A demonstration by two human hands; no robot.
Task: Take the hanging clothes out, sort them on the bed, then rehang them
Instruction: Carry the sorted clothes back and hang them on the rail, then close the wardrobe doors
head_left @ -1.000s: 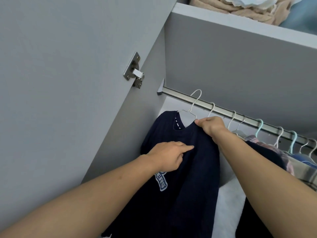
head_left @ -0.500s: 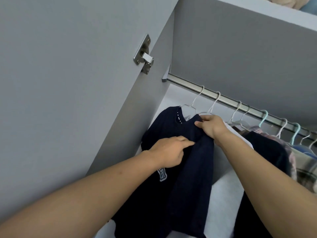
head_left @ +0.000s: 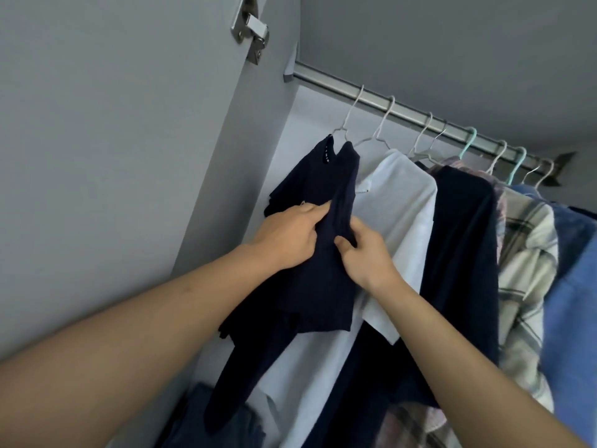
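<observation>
A navy T-shirt (head_left: 318,282) hangs on a white hanger (head_left: 347,124) at the left end of the metal rail (head_left: 410,113). My left hand (head_left: 287,236) grips a bunch of its cloth at chest height. My right hand (head_left: 366,253) pinches the same fold from the right side. The two hands almost touch. To the right hang a white shirt (head_left: 400,215), a dark navy garment (head_left: 462,247), a plaid shirt (head_left: 526,270) and a blue garment (head_left: 571,318).
The open grey wardrobe door (head_left: 106,156) with its metal hinge (head_left: 250,27) stands close on the left. Several white and mint hangers crowd the rail to the right. Folded dark clothes (head_left: 210,421) lie at the wardrobe bottom.
My right hand dropped from the navy shirt's collar to its middle, beside my left hand. The shirt is now bunched between both hands. The view tilted down, showing more hanging clothes.
</observation>
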